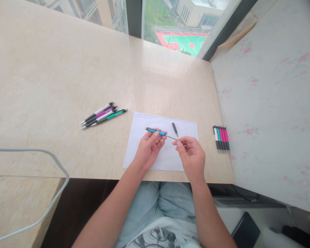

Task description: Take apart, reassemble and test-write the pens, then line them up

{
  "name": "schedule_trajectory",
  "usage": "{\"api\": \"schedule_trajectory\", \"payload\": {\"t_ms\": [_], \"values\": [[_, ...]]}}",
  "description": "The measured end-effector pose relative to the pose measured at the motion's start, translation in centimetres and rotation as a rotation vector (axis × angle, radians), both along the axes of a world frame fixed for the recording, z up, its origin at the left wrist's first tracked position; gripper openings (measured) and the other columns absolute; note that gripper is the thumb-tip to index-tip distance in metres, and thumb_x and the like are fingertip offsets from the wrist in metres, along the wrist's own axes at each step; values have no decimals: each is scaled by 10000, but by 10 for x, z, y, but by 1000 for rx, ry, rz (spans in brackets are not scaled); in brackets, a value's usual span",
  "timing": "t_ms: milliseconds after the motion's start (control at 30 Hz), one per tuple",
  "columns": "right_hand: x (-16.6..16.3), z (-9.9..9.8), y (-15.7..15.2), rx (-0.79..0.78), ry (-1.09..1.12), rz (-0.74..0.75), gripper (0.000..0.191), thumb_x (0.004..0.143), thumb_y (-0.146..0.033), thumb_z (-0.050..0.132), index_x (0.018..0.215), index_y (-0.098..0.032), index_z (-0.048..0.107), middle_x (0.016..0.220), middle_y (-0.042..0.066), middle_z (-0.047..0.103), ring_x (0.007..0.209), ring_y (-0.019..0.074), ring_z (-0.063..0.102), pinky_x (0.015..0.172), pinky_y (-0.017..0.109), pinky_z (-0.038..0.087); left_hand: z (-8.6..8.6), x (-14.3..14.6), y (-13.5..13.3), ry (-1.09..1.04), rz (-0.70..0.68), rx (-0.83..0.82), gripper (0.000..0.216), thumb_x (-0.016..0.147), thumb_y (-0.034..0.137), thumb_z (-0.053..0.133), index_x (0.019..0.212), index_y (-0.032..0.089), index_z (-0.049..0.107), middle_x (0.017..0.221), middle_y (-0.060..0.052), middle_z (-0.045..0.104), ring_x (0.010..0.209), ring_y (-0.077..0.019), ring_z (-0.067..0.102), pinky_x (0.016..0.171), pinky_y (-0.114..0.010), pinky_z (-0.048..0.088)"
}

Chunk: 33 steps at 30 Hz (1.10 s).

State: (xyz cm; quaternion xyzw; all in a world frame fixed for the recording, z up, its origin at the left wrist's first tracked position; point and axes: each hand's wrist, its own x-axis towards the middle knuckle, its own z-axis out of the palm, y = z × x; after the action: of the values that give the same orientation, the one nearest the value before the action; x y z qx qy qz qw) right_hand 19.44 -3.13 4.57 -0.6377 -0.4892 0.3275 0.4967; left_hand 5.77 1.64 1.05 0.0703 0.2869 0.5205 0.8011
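Note:
My left hand (149, 147) is closed around a blue pen barrel (155, 131), held level above a white sheet of paper (144, 151). My right hand (191, 153) pinches the end of a thin refill (172, 137) that sticks out of the barrel's right end. A small black pen tip piece (175, 128) lies on the paper just beyond my hands.
Several pens (103, 114) lie in a loose bunch on the beige marble tabletop (67, 79) at the left. A neat row of several pens (221, 137) sits at the right by a floral-papered wall (268, 103). A grey cable (41, 158) loops at the lower left. A window lies beyond the table.

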Motion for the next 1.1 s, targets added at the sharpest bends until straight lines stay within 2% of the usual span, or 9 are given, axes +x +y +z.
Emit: {"api": "schedule_trajectory", "payload": {"t_ms": [233,433,500,600,700,767,833,900,1100], "values": [[-4,-4,5,42,6,11,84,892,-278,627,952,-222,606,842,25,729,742,158,690,645,293,533,-1,0,-2,12,-67,32,195,795,197,761,955,129,673,914,-75,738,761,-104,693,701,-175,558],[5,-11,5,42,-90,4,158,872,-311,649,1006,-228,634,885,41,726,795,178,690,654,302,545,-1,0,-1,-5,-35,0,205,779,181,772,954,135,677,899,-59,736,745,-90,690,706,-160,557],[13,-17,10,39,-207,-9,209,877,-312,631,1069,-230,634,929,51,722,802,180,675,637,299,535,0,0,-1,-13,-29,-10,203,775,181,775,947,134,678,900,-57,734,744,-88,690,708,-158,557],[25,-26,23,0,-533,-52,234,884,-320,600,1090,-218,642,984,67,704,747,177,626,665,332,513,0,0,0,-20,-26,-13,186,782,182,771,937,133,680,902,-55,731,744,-86,690,703,-154,557],[32,-35,36,-62,-799,-35,235,882,-352,590,1035,-197,677,1035,104,671,826,216,618,724,370,494,-1,-1,0,-26,-22,-3,176,791,181,764,941,136,683,908,-55,731,746,-84,689,704,-154,558],[32,-39,40,-74,-853,-30,240,902,-353,550,1008,-193,693,1030,117,662,900,243,619,731,372,488,-2,-1,0,-26,-17,3,177,790,184,766,941,138,685,914,-55,733,745,-81,688,701,-152,558],[31,-40,41,-50,-825,-33,226,907,-333,533,951,-194,706,1008,115,672,932,250,624,762,380,493,-2,0,0,-20,-13,6,176,785,187,771,932,140,686,917,-55,734,741,-79,686,696,-149,556],[31,-39,38,-25,-694,-51,205,897,-322,554,909,-194,714,985,103,697,892,236,645,764,378,509,-2,0,0,-11,-7,11,177,780,187,774,927,143,687,917,-53,734,738,-77,684,692,-147,554],[47,-20,20,-44,8,-141,213,828,-359,702,967,-199,720,776,39,716,620,158,636,509,271,476,0,0,0,26,40,39,180,776,198,780,925,158,688,922,-46,732,763,-77,682,689,-139,547]]}}
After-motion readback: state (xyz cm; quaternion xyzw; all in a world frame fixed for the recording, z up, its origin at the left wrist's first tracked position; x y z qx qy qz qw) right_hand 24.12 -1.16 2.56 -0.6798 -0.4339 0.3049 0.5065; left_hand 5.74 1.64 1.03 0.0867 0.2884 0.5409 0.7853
